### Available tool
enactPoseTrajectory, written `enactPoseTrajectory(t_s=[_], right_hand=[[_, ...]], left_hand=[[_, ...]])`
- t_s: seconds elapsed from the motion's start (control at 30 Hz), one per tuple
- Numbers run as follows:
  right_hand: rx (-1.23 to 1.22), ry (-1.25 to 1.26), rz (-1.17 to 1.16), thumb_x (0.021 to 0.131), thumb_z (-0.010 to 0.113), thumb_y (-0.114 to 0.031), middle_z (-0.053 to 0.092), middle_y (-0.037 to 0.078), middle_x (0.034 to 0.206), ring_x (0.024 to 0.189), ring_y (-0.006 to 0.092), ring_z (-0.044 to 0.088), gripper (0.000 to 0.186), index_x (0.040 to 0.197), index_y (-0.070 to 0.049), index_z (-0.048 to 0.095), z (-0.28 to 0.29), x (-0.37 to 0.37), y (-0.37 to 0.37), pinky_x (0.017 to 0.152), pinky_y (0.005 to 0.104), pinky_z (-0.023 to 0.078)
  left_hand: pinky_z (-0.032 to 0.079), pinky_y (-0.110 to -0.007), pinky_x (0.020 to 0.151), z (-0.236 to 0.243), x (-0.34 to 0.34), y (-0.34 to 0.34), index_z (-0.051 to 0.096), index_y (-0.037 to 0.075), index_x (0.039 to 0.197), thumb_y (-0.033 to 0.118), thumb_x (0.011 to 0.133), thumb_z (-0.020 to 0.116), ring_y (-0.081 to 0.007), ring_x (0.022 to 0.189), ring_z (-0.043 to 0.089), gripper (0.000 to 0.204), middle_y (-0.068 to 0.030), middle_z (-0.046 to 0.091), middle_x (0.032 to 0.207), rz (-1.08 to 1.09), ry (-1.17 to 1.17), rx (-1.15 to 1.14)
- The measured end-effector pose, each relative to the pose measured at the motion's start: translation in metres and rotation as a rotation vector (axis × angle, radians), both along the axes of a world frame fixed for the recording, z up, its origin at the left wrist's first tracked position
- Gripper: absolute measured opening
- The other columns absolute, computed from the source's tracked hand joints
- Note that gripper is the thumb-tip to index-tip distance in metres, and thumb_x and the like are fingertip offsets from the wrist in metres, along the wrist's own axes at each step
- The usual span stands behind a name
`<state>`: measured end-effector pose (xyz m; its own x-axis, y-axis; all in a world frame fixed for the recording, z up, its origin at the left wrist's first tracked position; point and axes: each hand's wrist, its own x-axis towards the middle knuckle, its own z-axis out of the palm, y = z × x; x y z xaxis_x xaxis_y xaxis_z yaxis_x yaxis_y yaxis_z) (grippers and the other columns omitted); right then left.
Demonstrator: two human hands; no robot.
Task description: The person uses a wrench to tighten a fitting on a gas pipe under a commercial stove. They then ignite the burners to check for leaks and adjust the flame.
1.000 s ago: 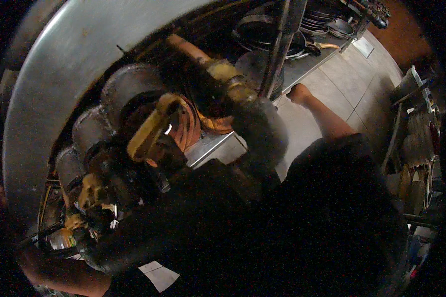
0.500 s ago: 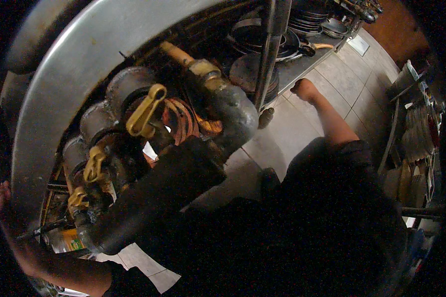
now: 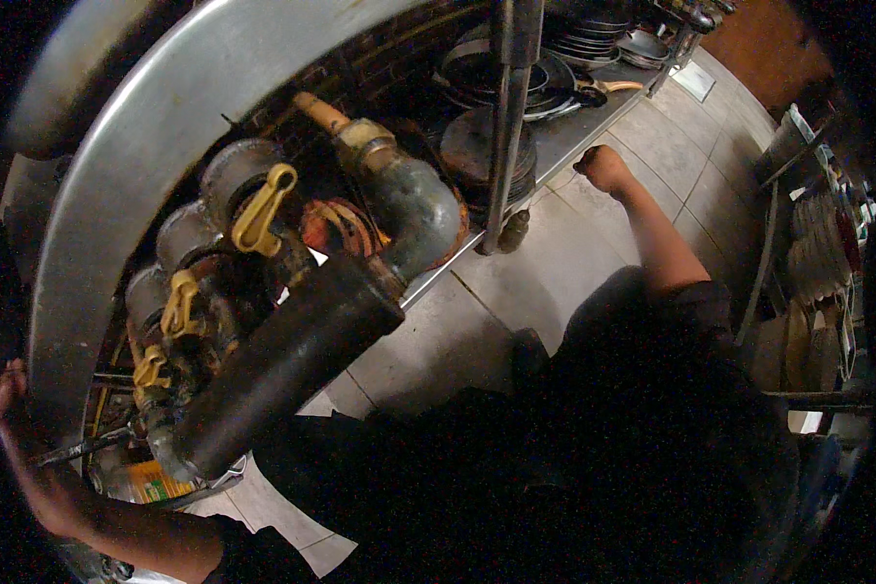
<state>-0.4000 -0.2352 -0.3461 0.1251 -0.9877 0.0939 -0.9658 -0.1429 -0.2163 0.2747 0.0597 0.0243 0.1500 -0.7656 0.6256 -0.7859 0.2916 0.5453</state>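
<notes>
Three valves (image 3: 253, 236) at ten o'clock are best left unbumped; the left hand (image 3: 8, 394), fingers too dim to tell, is held near the ledge (image 3: 78, 263) at nine; at two, the right hand (image 3: 605, 172) is fisted.

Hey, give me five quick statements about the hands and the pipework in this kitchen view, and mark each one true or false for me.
1. The right hand shows against the tiled floor. True.
2. The lever handles on the pipework are blue. False: the lever handles are yellow.
3. The left hand is near the left edge of the picture. True.
4. The right hand is wrapped around the thick dark pipe. False: it is well apart from the thick dark pipe.
5. Dark pans are stacked on the low shelf. True.
</notes>
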Motion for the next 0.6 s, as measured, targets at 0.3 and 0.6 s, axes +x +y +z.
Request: enactPoseTrajectory(t_s=[0.3, 0.6], right_hand=[[0.056, -0.522, -0.345, 0.078, 0.063, -0.022, 0.058, 0.012, 0.065, 0.058, 0.0249, 0.054, 0.024, 0.075, 0.002, 0.062, 0.036, -0.01, 0.043, 0.058, 0.0377, 0.043], [-0.414, -0.575, -0.575, 0.082, 0.058, -0.021, 0.063, 0.004, 0.078, 0.067, 0.0141, 0.054, 0.02, 0.087, -0.004, 0.068, 0.146, -0.162, 0.176, 0.063, 0.028, 0.043]], left_hand=[[0.032, -0.036, 0.102, -0.002, -0.022, -0.002, 0.052, -0.003, 0.115, 0.024, 0.098, 0.029, -0.0231, 0.114, 0.049, 0.039, -0.0136, 0.052, 0.122, -0.048, -0.097, -0.037], [0.037, -0.031, 0.087, -0.014, -0.068, -0.004, 0.055, -0.005, 0.095, 0.016, 0.095, 0.036, -0.0191, 0.09, 0.05, 0.029, -0.0132, 0.055, 0.096, -0.068, 0.042, -0.243]])
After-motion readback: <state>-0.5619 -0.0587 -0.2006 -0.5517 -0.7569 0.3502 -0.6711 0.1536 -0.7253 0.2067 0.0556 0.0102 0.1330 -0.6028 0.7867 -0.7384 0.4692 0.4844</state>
